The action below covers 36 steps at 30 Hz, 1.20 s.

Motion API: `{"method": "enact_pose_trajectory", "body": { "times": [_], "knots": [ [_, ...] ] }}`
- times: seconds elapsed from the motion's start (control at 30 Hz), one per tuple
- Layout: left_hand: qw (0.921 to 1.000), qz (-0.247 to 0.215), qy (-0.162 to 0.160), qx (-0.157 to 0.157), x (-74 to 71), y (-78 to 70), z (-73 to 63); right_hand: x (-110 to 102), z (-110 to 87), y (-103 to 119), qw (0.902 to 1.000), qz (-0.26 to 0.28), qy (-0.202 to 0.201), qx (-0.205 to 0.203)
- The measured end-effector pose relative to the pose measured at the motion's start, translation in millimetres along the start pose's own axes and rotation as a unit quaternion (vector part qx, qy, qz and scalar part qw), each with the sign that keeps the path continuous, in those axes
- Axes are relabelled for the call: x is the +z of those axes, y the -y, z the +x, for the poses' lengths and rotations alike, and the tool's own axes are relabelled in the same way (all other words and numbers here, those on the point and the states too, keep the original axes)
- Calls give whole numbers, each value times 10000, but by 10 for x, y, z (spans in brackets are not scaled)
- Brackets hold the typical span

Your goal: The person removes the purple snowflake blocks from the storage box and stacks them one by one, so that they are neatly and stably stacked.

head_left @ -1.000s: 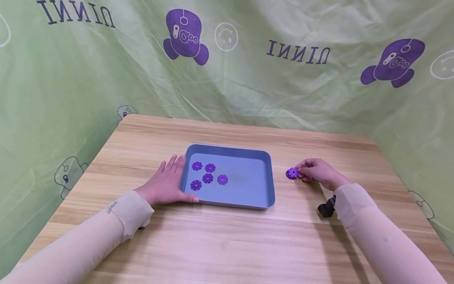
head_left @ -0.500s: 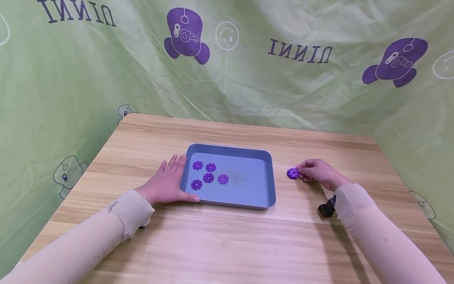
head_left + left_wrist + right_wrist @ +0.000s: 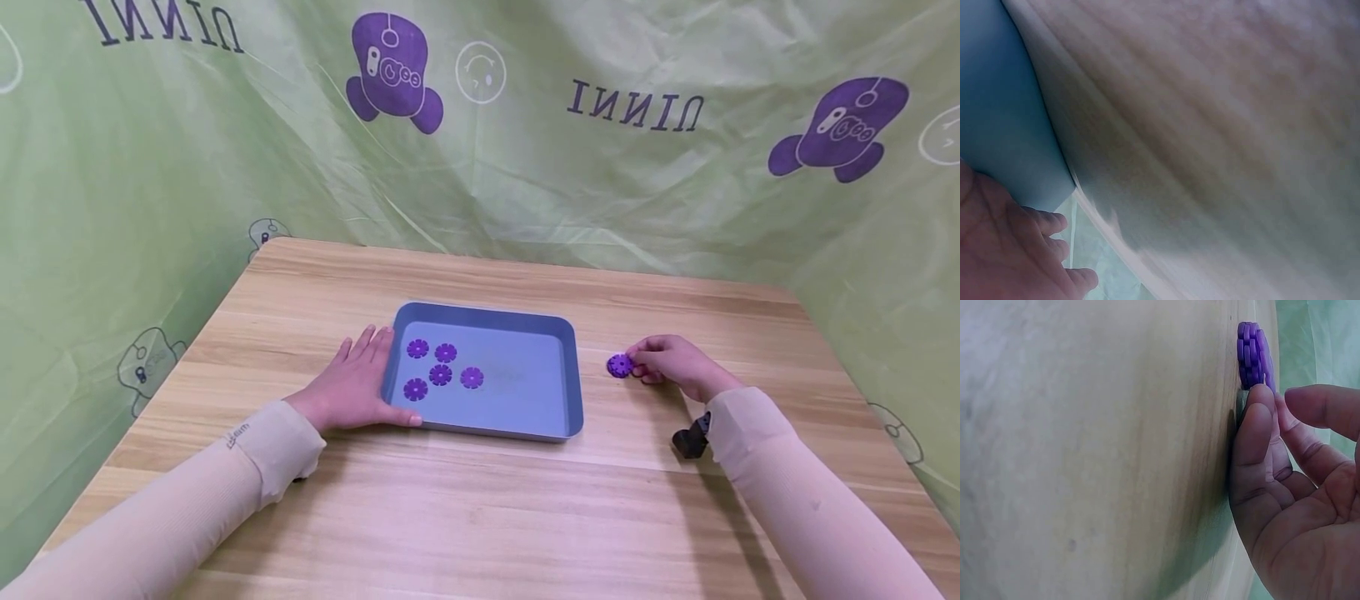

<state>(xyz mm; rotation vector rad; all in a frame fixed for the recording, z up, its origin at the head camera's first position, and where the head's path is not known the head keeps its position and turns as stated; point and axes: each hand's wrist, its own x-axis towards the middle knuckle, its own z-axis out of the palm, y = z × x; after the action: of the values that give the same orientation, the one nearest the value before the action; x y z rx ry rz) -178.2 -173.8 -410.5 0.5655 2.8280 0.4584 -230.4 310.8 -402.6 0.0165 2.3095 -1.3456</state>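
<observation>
My left hand lies with fingers spread against the left end of a blue-grey rectangular tray, its thumb along the near rim. In the left wrist view, the tray's outer wall shows beside the palm. Several purple notched plastic discs lie flat in the tray's left half. Right of the tray, a small stack of the same discs stands on the table. My right hand pinches the edge of the stack's top disc, which tilts slightly off those beneath; its fingertips partly hide that edge.
The wooden table extends around the tray on all sides. Green printed fabric hangs behind and beside it. A black device is strapped under the right wrist.
Both hands and the tray hold nearly the same places. At the stack, the top disc has shifted slightly and sits more in line with those below.
</observation>
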Motion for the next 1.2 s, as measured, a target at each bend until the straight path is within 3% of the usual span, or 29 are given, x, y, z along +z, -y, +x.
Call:
{"method": "enact_pose_trajectory", "body": {
  "times": [1.2],
  "knots": [
    [10000,-40,20,-18,14,2,8,-18,25,-21,10000,13,87,-16]
  ]
}}
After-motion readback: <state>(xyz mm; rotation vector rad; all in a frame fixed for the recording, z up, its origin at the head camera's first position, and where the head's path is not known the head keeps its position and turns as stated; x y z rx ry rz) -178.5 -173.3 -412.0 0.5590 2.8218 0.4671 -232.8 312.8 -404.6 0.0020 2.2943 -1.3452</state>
